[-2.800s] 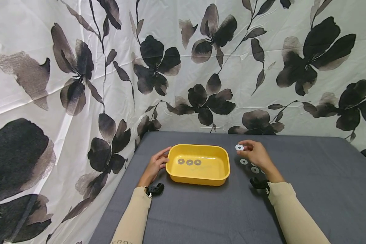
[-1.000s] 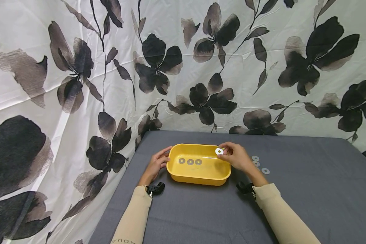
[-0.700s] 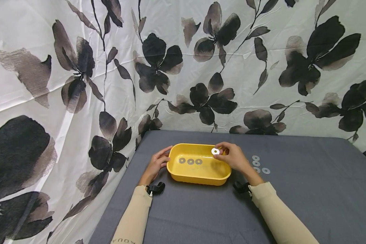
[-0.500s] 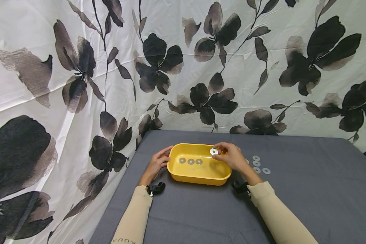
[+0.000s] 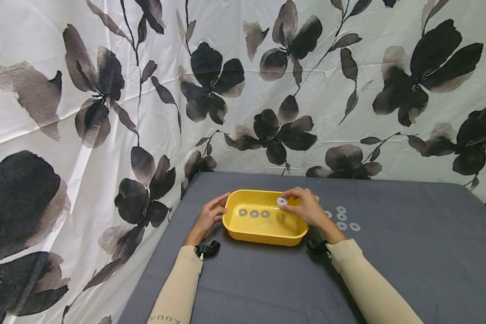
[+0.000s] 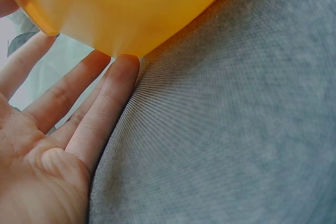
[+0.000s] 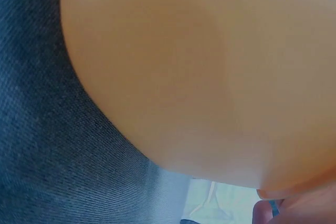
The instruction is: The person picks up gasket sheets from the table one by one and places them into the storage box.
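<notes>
A yellow plastic tub (image 5: pixel 263 237) stands on the grey cloth, with three flat washers (image 5: pixel 254 214) lying in a row on its floor. My left hand (image 5: pixel 204 219) is at the tub's left end; in the left wrist view its straight fingers (image 6: pixel 100 114) touch the tub's outer wall. My right hand (image 5: pixel 309 209) reaches over the right end of the tub. Its thumb and fingers pinch another washer (image 5: pixel 281 201), held up above the tub floor with its face toward me. In the right wrist view the tub wall (image 7: pixel 157 77) hides most of this hand.
Several loose washers (image 5: pixel 342 217) lie on the cloth right of the tub, partly behind my right wrist. Grey cloth (image 5: pixel 259 283) covers the table. A white floral curtain (image 5: pixel 227 148) hangs behind the table and along its left side.
My right hand has carried the pinched washer leftward, from beside the tub to over its right part, slowing lately. My left hand has stayed at the tub's left end.
</notes>
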{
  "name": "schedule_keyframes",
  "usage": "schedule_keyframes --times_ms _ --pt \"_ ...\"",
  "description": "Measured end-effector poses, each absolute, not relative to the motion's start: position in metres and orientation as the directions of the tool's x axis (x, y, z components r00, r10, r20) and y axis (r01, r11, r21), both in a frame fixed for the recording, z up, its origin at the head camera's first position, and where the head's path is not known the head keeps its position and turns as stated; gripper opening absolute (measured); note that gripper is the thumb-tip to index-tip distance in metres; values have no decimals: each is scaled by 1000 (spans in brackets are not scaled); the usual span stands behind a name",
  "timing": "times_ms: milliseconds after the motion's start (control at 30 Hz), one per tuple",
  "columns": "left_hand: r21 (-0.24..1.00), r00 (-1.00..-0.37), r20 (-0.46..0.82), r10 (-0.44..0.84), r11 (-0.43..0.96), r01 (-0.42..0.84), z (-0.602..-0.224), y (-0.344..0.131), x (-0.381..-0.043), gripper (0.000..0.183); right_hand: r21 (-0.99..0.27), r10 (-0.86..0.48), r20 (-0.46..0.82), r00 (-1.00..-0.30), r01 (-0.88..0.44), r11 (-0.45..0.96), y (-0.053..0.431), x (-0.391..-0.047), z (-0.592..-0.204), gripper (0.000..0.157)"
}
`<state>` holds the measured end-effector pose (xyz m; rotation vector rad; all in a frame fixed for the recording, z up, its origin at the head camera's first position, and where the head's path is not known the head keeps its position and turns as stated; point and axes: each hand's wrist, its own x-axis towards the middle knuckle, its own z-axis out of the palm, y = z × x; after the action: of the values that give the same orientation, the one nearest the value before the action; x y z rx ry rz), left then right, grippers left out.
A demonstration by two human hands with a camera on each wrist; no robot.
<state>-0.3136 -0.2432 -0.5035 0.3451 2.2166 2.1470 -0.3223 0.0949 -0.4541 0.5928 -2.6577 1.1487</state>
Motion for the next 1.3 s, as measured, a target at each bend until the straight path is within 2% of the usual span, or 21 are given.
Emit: schedule_keyframes --times_ms 700,1300 --pt "992 -975 117 191 18 123 -504 -243 -316 49 -551 -344 324 -882 -471 689 81 -326 -453 27" --pt "992 -973 124 195 3 127 -503 -242 -316 50 -481 -336 283 -898 -436 760 76 -331 -454 25"
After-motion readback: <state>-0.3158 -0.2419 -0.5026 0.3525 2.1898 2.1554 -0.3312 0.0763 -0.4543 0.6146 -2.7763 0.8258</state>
